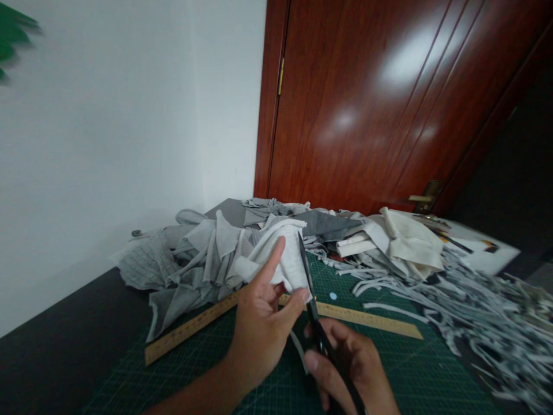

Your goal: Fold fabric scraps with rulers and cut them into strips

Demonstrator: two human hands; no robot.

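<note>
While the left hand (pixel 263 323) pinches a limp white fabric scrap (pixel 283 253) at 12 o'clock | right hand (pixel 349 369) grips black-handled scissors (pixel 313 305) | soft, light, floppy; hold near cut edge | above green cutting mat (pixel 410 369)

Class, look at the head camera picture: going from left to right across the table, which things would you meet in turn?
Pile of grey fabric pieces → left hand holding a white cloth piece → black scissors in the right hand → folded cream cloth → heap of cut grey strips.
</note>
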